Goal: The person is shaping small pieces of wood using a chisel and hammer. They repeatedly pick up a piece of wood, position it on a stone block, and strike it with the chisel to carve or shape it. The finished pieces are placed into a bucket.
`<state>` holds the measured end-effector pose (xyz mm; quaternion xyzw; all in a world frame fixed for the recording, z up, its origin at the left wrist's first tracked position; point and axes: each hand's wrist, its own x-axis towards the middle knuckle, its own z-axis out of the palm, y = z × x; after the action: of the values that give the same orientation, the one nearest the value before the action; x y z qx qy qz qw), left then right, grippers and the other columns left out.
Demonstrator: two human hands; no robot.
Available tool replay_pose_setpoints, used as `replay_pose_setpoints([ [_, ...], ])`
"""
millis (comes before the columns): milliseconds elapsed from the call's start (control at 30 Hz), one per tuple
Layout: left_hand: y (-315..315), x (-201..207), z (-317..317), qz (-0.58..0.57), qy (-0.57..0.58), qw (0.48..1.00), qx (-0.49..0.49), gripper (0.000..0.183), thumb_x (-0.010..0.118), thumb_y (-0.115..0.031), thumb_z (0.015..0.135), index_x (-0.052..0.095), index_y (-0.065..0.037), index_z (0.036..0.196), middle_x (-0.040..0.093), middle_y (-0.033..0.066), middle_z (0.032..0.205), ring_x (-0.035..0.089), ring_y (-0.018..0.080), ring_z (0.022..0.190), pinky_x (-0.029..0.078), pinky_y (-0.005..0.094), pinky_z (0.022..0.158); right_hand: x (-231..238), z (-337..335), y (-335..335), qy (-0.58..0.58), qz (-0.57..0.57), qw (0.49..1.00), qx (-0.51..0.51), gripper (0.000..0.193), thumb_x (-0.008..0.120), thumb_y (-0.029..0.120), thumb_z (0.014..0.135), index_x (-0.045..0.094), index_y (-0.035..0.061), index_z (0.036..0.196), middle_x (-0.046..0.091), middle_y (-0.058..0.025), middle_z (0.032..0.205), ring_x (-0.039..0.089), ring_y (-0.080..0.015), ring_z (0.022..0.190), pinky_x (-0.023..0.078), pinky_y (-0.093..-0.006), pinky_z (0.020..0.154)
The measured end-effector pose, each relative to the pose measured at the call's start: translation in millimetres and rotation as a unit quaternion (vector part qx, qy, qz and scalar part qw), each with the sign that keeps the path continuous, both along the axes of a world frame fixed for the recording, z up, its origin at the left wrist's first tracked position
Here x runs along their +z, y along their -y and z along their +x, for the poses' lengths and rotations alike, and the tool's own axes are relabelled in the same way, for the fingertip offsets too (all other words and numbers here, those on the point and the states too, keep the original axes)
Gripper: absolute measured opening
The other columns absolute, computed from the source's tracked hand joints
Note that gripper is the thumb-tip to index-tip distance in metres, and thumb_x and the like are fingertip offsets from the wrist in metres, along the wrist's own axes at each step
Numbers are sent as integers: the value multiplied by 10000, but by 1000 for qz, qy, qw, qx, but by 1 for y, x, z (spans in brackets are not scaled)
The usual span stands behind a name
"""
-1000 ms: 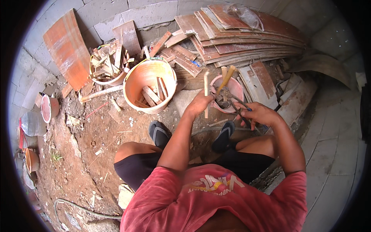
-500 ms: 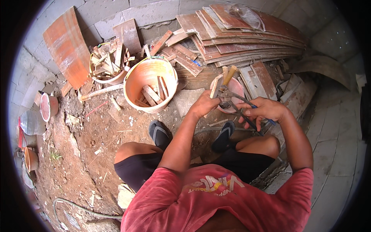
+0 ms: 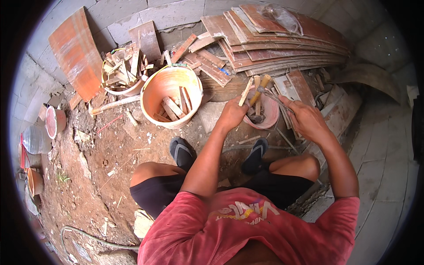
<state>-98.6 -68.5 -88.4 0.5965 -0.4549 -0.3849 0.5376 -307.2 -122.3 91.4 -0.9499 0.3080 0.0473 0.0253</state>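
A narrow strip of wood [image 3: 246,92] stands up from my left hand [image 3: 232,114], whose fingers are closed around its lower end. My right hand [image 3: 305,118] is wrapped round pincers [image 3: 277,100]; their metal jaws point left toward the strip, and their handles are mostly covered by the hand. Just beyond both hands is a small pink bucket [image 3: 274,115]. A wooden tool handle [image 3: 265,81] sticks up out of it, and a dark metal hammer head [image 3: 256,118] lies inside. Whether the pincers touch the wood or that handle, I cannot tell.
A larger orange-white bucket [image 3: 145,101] with wood pieces stands left of my hands. Behind it is another bucket filled with wood scraps [image 3: 121,70]. Stacked boards [image 3: 282,42] lean by the block wall. My sandalled feet [image 3: 182,152] rest on dirt.
My right hand has moved up and closed on the pincers, whose spread handles have come together. The jaws have risen away from my left hand, which has shifted slightly left.
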Motion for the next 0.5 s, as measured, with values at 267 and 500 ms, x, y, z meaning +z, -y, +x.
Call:
replay_pose_setpoints([
  [267, -2, 10, -5, 40, -26, 998, -34, 221, 499, -154, 848, 567, 27, 957, 565, 111, 682, 529, 186, 486, 430, 334, 417, -6, 12, 0, -81, -146, 986, 13, 588, 485, 67, 849, 450, 209, 1418, 557, -115, 943, 600, -325, 883, 504, -450, 748],
  [500, -4, 18, -9, 62, -64, 995, -44, 233, 499, -169, 859, 546, 32, 969, 542, 91, 651, 524, 183, 457, 416, 328, 398, -18, 15, 2, -65, -291, 952, 65, 532, 530, 112, 838, 508, 183, 1365, 558, -89, 908, 578, -272, 815, 497, -403, 688],
])
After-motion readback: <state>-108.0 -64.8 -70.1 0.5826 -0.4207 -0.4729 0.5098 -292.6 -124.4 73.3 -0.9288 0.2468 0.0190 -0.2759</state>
